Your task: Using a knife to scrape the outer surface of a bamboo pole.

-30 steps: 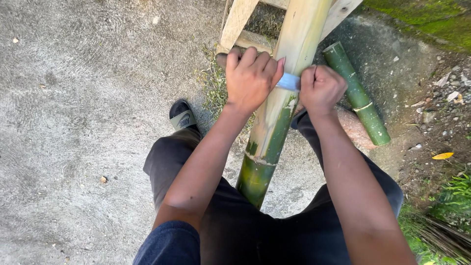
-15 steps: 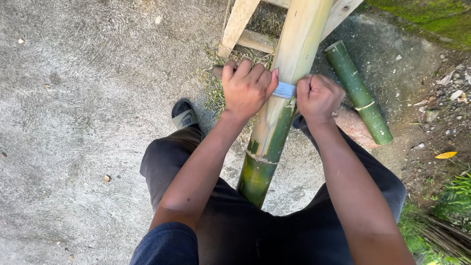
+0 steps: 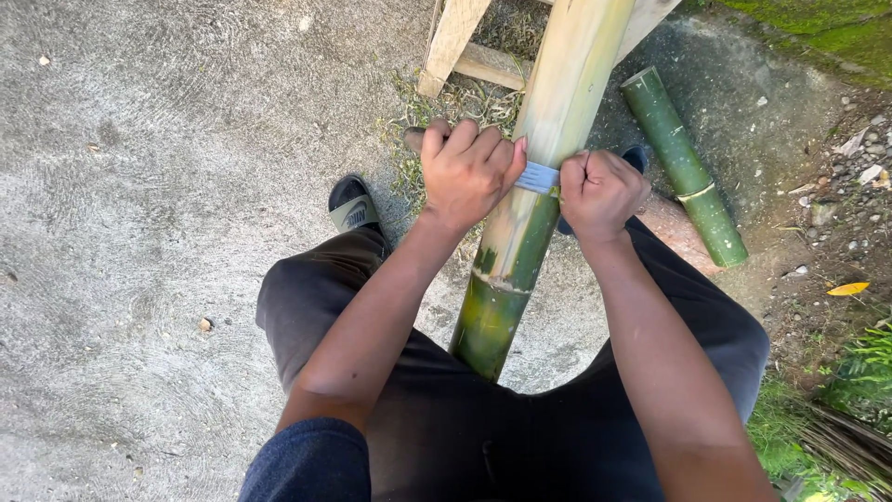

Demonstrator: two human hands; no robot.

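— What do the hands grip?
— Left hand [image 3: 466, 167] and right hand [image 3: 599, 192] are both fisted on a flat pale blade [image 3: 537, 177], laid across the smooth round bamboo pole [image 3: 534, 200] between them.
— Its surface?
— Peeled pale beyond the hands, glossy green nearer the body.

Both forearms reach forward, the left hand [image 3: 467, 170] and right hand [image 3: 601, 192] each clenched, fingers [image 3: 483, 141] curled tight.

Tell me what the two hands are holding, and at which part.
Both hands hold a scraping blade laid across the bamboo pole: the left hand and right hand each grip one end, with only its middle showing.
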